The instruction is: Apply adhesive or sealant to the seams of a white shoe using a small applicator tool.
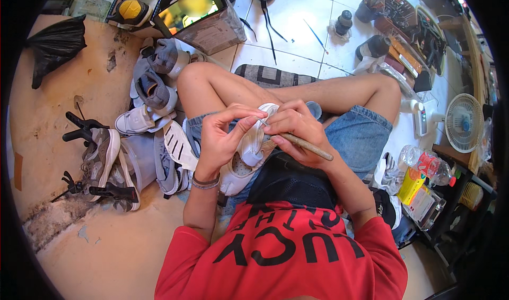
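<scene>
A white shoe [235,184] lies in my lap, one end up between my hands and its perforated inside showing. My left hand [225,133] is closed in a pinch of thumb and forefinger on a thin white thread [262,121] at the upper end of the shoe. Close beside it, my right hand [298,128] grips a wooden-handled awl [307,146], whose handle points down to the right. My fingers hide the awl's tip. The right fingertips also touch the shoe.
Clamped shoes [108,157] and several other sneakers [154,88] crowd my left side. Ahead stands a screen [193,8] against a box. To my right are a small fan [464,122], plastic bottles [432,167], a black jar [374,46] and a tool bin [395,14].
</scene>
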`<state>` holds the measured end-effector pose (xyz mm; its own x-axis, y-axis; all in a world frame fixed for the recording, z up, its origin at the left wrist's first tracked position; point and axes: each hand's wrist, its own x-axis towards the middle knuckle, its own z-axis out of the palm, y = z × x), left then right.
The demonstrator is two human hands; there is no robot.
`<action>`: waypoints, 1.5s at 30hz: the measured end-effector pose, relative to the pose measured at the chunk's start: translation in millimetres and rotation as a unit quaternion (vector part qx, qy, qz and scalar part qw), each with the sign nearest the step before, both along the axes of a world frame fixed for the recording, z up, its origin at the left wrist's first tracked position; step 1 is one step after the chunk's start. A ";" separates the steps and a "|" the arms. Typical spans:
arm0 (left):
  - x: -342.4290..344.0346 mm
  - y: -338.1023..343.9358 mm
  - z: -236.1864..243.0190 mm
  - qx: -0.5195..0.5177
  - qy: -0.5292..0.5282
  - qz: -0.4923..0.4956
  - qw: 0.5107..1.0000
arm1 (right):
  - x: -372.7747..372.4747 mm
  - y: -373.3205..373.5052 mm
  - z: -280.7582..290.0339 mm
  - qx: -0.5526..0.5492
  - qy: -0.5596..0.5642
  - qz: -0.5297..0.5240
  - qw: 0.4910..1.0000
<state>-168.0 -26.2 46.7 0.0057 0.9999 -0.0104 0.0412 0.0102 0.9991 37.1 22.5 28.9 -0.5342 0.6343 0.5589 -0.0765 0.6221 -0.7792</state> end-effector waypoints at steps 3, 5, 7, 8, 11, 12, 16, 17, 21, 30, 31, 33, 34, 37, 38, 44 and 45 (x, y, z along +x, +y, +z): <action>5.7 -4.8 4.1 -0.013 0.014 0.021 1.000 | 7.1 -4.4 0.8 0.000 -0.008 -0.007 1.000; 7.4 -6.6 3.4 -0.011 0.042 0.034 0.998 | 9.6 -8.2 3.9 -0.015 -0.004 -0.035 0.999; 8.1 -8.9 -0.5 -0.003 -0.007 0.071 0.997 | 8.5 -12.4 6.1 -0.018 0.008 -0.042 0.999; 9.6 -9.4 0.3 0.000 -0.005 0.070 0.998 | 8.4 -13.8 6.9 -0.024 0.017 -0.049 0.998; 16.8 -11.6 3.2 -0.001 -0.072 0.087 0.994 | 12.4 -16.9 10.7 -0.029 0.021 -0.058 0.998; 19.5 -12.0 6.1 -0.005 -0.089 0.091 0.992 | 13.1 -17.4 12.7 -0.029 0.022 -0.059 0.998; 26.5 -17.1 15.1 0.007 -0.019 0.088 0.996 | 15.7 -23.6 18.3 -0.056 0.034 -0.092 0.994; 28.0 -16.6 18.2 0.005 -0.021 0.087 0.996 | 15.1 -24.4 18.8 -0.085 0.049 -0.105 0.990; 33.8 -13.9 22.0 0.078 0.127 0.094 0.984 | 12.9 -32.0 19.5 -0.103 0.081 -0.132 0.983; 44.6 -11.2 25.9 0.102 0.188 0.140 0.967 | 8.3 -41.1 24.0 -0.152 0.123 -0.136 0.971; 45.8 -10.5 27.0 0.099 0.175 0.146 0.969 | 7.7 -41.4 24.6 -0.153 0.123 -0.137 0.971; 48.2 -9.5 29.1 0.095 0.163 0.151 0.970 | 6.8 -41.7 25.6 -0.161 0.129 -0.144 0.968; 49.8 -9.6 30.3 0.105 0.200 0.171 0.959 | 8.4 -41.5 25.4 -0.162 0.129 -0.145 0.967; 35.6 3.8 32.4 0.207 0.284 0.181 0.918 | 12.8 -39.4 22.7 -0.037 0.103 -0.174 0.979; 31.3 7.5 32.7 0.296 0.326 0.170 0.881 | 13.7 -39.8 20.5 -0.091 0.117 -0.173 0.974; 32.1 0.8 34.8 0.249 0.214 0.157 0.931 | 16.6 -39.3 22.2 -0.244 0.267 -0.123 0.924; 26.5 0.9 34.3 0.248 0.214 0.155 0.932 | 18.4 -38.1 23.2 -0.234 0.271 -0.112 0.927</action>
